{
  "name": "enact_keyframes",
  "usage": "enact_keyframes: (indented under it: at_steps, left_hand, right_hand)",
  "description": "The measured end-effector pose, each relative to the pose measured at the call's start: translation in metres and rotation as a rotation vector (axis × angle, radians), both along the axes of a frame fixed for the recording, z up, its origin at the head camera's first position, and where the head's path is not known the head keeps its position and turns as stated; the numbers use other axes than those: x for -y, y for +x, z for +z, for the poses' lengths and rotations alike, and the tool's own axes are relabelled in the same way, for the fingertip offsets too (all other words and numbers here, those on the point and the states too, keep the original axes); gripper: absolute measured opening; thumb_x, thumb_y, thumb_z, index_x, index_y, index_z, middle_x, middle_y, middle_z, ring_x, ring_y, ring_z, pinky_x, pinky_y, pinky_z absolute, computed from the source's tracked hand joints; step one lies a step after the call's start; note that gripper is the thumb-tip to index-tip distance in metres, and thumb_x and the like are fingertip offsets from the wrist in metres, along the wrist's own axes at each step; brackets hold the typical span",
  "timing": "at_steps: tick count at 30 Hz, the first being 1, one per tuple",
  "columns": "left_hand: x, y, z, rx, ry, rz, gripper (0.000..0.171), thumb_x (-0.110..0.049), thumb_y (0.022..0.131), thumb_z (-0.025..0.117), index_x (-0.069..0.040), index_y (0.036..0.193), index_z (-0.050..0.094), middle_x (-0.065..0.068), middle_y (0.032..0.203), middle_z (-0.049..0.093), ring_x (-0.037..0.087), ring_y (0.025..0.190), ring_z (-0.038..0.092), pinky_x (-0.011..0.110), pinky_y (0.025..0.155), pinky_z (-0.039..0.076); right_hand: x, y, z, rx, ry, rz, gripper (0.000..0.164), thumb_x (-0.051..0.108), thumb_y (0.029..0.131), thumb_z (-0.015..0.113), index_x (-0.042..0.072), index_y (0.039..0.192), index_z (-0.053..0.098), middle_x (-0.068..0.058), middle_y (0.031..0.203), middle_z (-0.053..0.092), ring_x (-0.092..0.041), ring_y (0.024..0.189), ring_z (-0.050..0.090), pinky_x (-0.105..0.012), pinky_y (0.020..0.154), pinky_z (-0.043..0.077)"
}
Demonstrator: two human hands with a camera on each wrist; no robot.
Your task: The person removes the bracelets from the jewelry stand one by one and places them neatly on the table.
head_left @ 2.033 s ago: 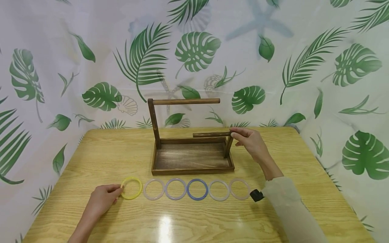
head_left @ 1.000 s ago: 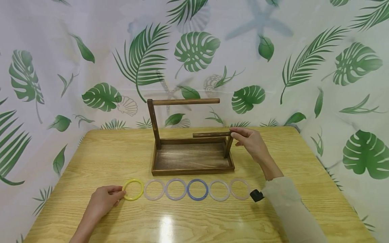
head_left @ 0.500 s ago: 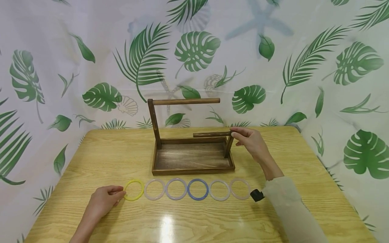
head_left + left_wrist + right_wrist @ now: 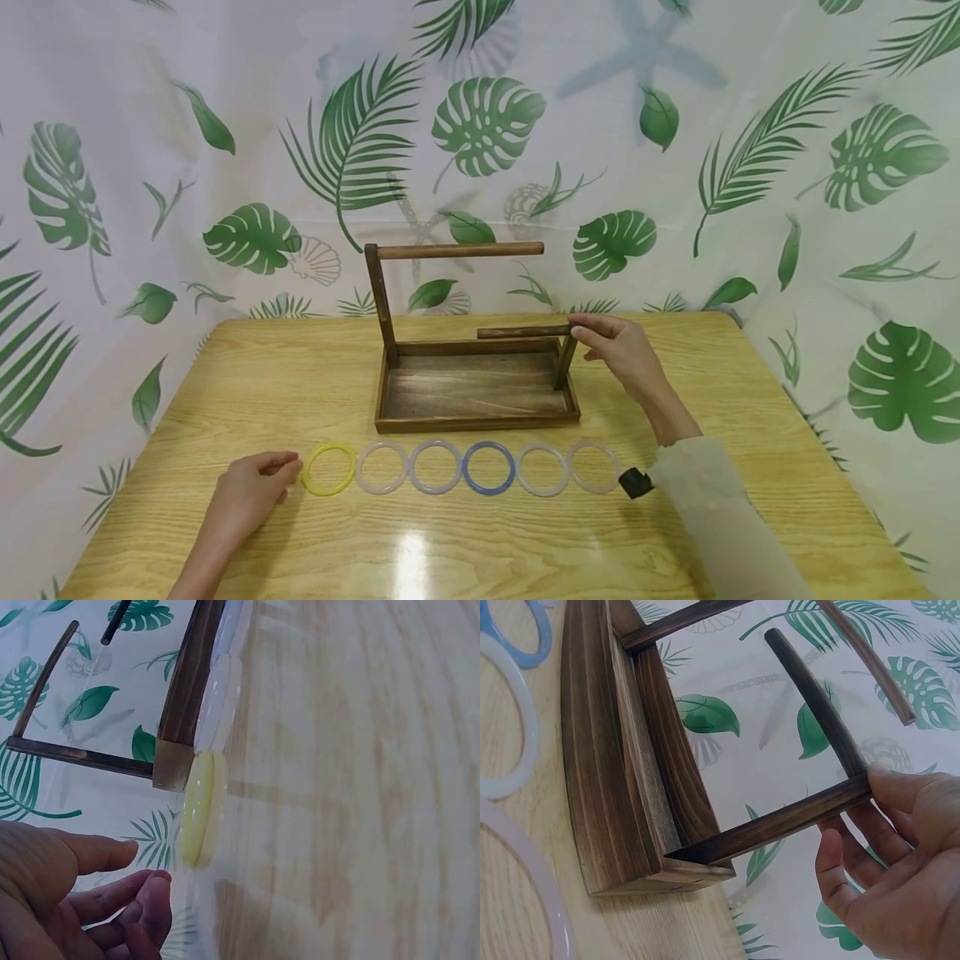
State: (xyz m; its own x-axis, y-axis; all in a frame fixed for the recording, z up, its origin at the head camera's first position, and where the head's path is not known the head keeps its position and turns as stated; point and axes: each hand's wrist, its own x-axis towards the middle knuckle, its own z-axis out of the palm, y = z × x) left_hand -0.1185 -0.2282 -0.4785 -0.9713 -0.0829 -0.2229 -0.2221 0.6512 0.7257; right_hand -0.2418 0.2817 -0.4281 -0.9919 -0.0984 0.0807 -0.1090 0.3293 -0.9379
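My left hand (image 4: 247, 492) is beside the yellow ring (image 4: 330, 492), which lies flat on the table at the left end of a row. In the left wrist view, a gap separates its loosely bent fingers from the ring. My right hand (image 4: 618, 350) pinches the top of the short post on a dark wooden rack (image 4: 477, 423), where the lower bar (image 4: 522, 332) joins it. The rack has a shallow tray base and, on its left, a taller post with an upper bar (image 4: 461, 250). Neither bar carries a ring.
Right of the yellow ring, several rings continue the row in front of the rack: pale ones and a blue ring (image 4: 489, 492). A small black object (image 4: 636, 482) sits at the right sleeve's cuff. A leaf-patterned curtain (image 4: 480, 125) hangs behind the wooden table (image 4: 247, 367).
The yellow ring has slid slightly right against its neighbour. My left hand has since let go of it and drawn back a little left. My right hand stays on the rack.
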Motion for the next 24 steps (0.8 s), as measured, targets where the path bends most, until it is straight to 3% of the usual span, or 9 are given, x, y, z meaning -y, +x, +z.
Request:
enact_keyframes:
  at_steps: [6,11,13,16,20,24]
  left_hand:
    - [-0.004,0.000,0.006,-0.039,-0.004,0.020,0.041,-0.025,0.105,0.062,0.006,0.133,0.066,0.016,0.108,0.075,0.020,0.082,0.072,0.031,0.066,0.055]
    - [-0.008,0.001,0.011,-0.068,-0.014,0.024,0.042,-0.027,0.106,0.060,0.003,0.135,0.066,0.015,0.110,0.074,0.020,0.086,0.070,0.032,0.067,0.053]
    - [-0.009,0.001,0.013,-0.095,-0.025,0.019,0.042,-0.028,0.106,0.059,0.002,0.135,0.066,0.015,0.113,0.074,0.023,0.092,0.070,0.034,0.070,0.053]
    - [-0.011,0.000,0.016,-0.135,-0.017,0.003,0.043,-0.029,0.107,0.058,0.002,0.136,0.065,0.019,0.120,0.072,0.033,0.105,0.069,0.044,0.082,0.057]
    - [-0.014,0.000,0.019,-0.171,0.023,-0.022,0.046,-0.030,0.109,0.057,0.003,0.140,0.061,0.022,0.130,0.068,0.040,0.121,0.063,0.055,0.099,0.051]
    - [-0.018,-0.003,0.021,-0.234,0.024,-0.043,0.048,-0.032,0.109,0.055,0.003,0.141,0.060,0.022,0.127,0.069,0.038,0.117,0.064,0.054,0.096,0.052]
  right_hand:
    - [0.000,0.000,0.001,-0.002,-0.012,0.004,0.048,0.031,0.105,0.065,0.001,0.142,0.062,-0.016,0.146,0.058,-0.011,0.113,0.061,-0.027,0.086,0.057]
    - [0.000,0.001,0.002,0.018,-0.005,0.001,0.049,0.035,0.104,0.065,0.005,0.143,0.062,-0.014,0.146,0.059,-0.020,0.118,0.060,-0.039,0.093,0.056]
    - [-0.001,0.002,0.003,0.023,-0.004,0.001,0.049,0.036,0.104,0.065,0.006,0.143,0.062,-0.013,0.146,0.059,-0.021,0.119,0.060,-0.042,0.094,0.056]
    - [-0.002,0.001,0.003,0.010,-0.009,0.014,0.049,0.034,0.105,0.064,0.005,0.145,0.060,-0.015,0.147,0.058,-0.017,0.119,0.059,-0.037,0.092,0.056]
    - [-0.006,0.001,0.003,-0.017,0.005,0.043,0.049,0.030,0.107,0.061,0.004,0.148,0.056,-0.018,0.150,0.054,-0.008,0.112,0.062,-0.034,0.091,0.056]
    - [-0.009,0.002,0.006,-0.032,0.035,0.079,0.051,0.029,0.107,0.060,0.003,0.150,0.053,-0.017,0.150,0.055,-0.008,0.110,0.065,-0.035,0.094,0.056]
